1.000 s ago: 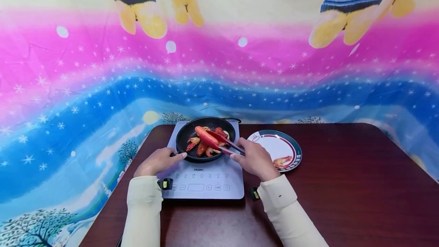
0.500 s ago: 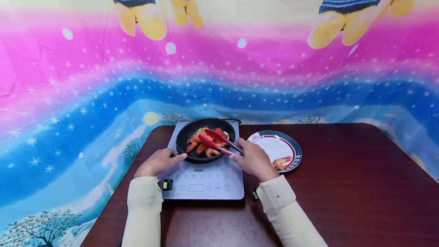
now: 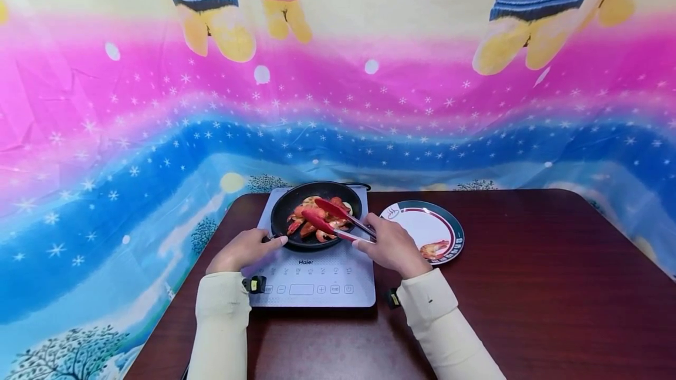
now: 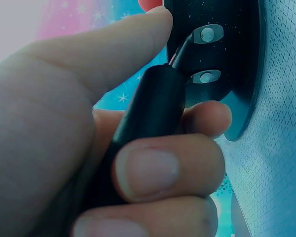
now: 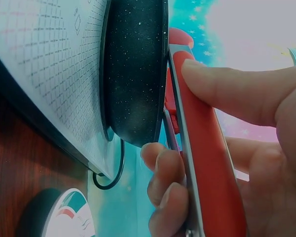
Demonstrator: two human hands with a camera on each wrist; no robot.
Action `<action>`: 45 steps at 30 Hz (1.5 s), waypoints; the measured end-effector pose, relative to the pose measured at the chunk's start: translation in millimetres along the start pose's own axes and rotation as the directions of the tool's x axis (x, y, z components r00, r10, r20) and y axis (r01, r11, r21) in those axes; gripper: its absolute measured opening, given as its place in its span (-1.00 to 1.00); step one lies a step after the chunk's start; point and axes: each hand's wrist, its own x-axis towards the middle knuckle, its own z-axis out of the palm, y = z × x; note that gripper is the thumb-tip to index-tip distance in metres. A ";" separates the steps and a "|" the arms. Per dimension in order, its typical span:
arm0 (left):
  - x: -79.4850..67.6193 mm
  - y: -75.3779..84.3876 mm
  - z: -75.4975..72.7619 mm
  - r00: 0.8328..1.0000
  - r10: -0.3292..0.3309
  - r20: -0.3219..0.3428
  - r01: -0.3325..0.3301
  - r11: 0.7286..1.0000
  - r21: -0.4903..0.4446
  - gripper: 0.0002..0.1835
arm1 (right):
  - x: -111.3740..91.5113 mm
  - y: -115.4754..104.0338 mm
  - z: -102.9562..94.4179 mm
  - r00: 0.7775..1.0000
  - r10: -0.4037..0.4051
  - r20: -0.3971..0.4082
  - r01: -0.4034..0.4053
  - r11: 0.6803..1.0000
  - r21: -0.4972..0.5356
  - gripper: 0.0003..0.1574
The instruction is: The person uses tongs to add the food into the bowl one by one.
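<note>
My left hand [image 3: 245, 251] grips the black handle [image 4: 153, 103] of a frying pan [image 3: 280, 216], its thumb stretched along toward the rim. Several reddish cooked shrimp [image 3: 294, 224] lie in the pan among other pieces. My right hand [image 3: 395, 244] holds a pair of tongs [image 3: 319, 219] with red tips and metal arms, thumb on one arm and fingers curled around the other. In the head view, the tips stand apart over the food. The right wrist view shows the red grip [image 5: 202, 138] close by the pan's outer wall; the pan hides the food there.
The pan sits on a white induction cooker [image 3: 296, 298] with a black cord behind. To its right, a plate [image 3: 422, 224] with a green rim bears one shrimp [image 3: 435, 250]. A dark wooden table [image 3: 554, 286] lies beneath, with a printed curtain [image 3: 422, 104] behind.
The near tip of the tongs has lowered and shifted slightly right over the food, now showing narrower. My left hand and the pan have hardly moved.
</note>
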 end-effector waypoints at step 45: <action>2.8 -4.7 0.2 1.000 0.008 0.009 -0.008 1.000 -0.013 -0.45 | -9.5 19.1 -35.9 0.998 0.030 0.053 -0.030 0.999 0.015 0.08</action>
